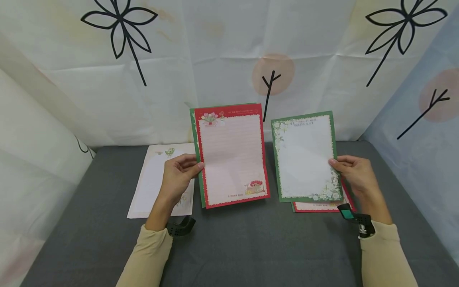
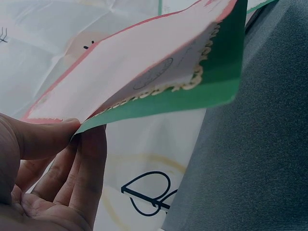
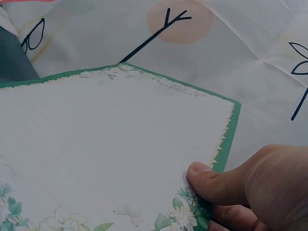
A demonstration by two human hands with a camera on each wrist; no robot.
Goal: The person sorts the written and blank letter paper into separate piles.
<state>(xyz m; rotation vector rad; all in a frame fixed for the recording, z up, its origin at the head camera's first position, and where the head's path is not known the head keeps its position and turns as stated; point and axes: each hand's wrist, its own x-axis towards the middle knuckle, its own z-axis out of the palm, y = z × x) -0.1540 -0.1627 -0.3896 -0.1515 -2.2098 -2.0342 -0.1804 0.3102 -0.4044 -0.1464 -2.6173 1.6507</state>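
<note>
My left hand point(image 1: 181, 173) pinches the left edge of two sheets of letter paper held up together. In front is a red-bordered sheet point(image 1: 231, 155) with pink lined paper, and behind it a green-bordered sheet point(image 2: 192, 101) peeks out. The left wrist view shows the two sheets parted beyond the thumb. On the right, my right hand point(image 1: 353, 173) grips a green-bordered sheet of letter paper point(image 3: 106, 139) by its right edge, thumb on the printed face. White flowers decorate two of its corners. Both hands hold their paper upright, above the grey table point(image 1: 251, 247).
A pale sheet of letter paper point(image 1: 143, 191) lies at the table's left, partly behind my left hand. Under the right-hand sheet, a red-bordered sheet point(image 1: 312, 207) with a green edge beside it lies on the table. Printed cloth point(image 1: 215, 79) hangs behind.
</note>
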